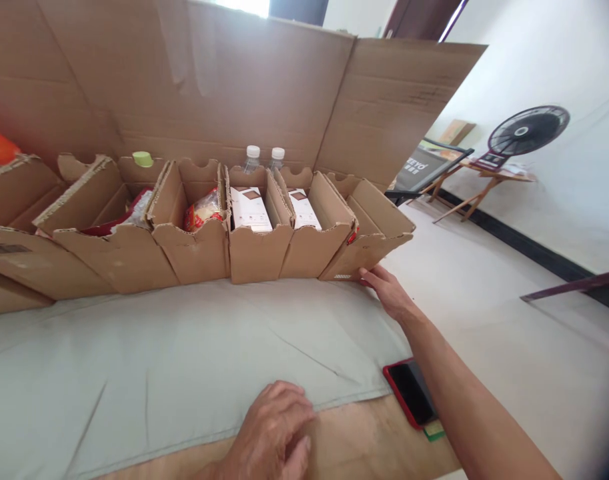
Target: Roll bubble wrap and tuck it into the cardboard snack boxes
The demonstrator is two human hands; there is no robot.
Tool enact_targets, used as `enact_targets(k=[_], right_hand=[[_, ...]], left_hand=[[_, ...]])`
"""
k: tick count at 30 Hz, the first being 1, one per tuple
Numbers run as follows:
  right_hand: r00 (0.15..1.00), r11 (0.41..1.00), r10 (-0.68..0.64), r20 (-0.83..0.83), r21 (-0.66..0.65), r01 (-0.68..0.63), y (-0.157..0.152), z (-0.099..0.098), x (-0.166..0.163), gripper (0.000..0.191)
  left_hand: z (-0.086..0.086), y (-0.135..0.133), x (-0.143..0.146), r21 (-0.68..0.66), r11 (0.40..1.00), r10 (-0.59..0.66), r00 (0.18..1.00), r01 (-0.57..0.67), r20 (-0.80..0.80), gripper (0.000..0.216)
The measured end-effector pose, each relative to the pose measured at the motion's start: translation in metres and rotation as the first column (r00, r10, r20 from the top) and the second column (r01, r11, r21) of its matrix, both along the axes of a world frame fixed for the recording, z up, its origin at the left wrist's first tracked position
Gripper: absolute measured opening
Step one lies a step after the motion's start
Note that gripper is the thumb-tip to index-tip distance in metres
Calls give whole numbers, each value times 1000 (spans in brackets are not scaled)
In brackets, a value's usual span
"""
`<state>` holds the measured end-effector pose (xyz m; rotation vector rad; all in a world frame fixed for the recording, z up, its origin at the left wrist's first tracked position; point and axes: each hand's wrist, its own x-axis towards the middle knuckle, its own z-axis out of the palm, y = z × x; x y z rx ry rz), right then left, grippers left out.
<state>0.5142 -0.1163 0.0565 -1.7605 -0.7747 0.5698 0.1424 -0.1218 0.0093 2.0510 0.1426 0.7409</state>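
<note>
A row of open-topped cardboard boxes (261,257) with scalloped front edges runs across the cloth-covered table. My right hand (389,291) reaches out to the rightmost cardboard box (371,250), its fingers and thumb at the lower front corner; part of the fingers is hidden behind it. My left hand (274,430) is by the near edge of the cloth, fingers loosely bent and thumb apart, holding nothing. White cartons (251,209) stand in two middle boxes. Red and clear plastic packets (204,210) sit in boxes further left.
A phone in a red case (409,393) lies near the table's right edge, beside my right forearm. Tall cardboard panels (264,87) rise behind the boxes, with white-capped bottles (253,159) between. A fan (527,133) stands on a small wooden table at the right wall.
</note>
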Motion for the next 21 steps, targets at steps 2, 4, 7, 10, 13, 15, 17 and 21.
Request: enact_targets(k=[2,4,7,10,13,15,17,21], right_hand=[[998,998,-54,38,-32,56,-9,0,-6,44],[991,992,-113,77,-42,116,-20,1,-15,42],[971,981,-191,142,-12,194,-34,4,-32,42],[961,980,-197,193,50,191,-36,21,-59,38],[958,991,-101,270,115,72,-18,54,-96,41],[932,990,0,362,134,-52,2,80,-119,51],[870,987,103,482,57,-149,28,101,-133,62],[718,975,216,662,-191,-117,73,119,-132,43]], left_hand=[[-1,0,0,-10,1000,2,1000,-2,3,38],[-2,-1,0,-17,1000,19,1000,-18,13,36],[-6,-3,1,-13,999,43,998,-42,37,33],[-14,-5,3,31,999,38,999,-39,30,32],[-22,-5,6,95,995,16,1000,-13,-27,29],[-26,-4,8,123,992,15,998,-9,-55,27],[-29,-3,10,140,990,22,998,-13,-64,24],[-31,-2,13,140,990,34,998,-25,-61,20]])
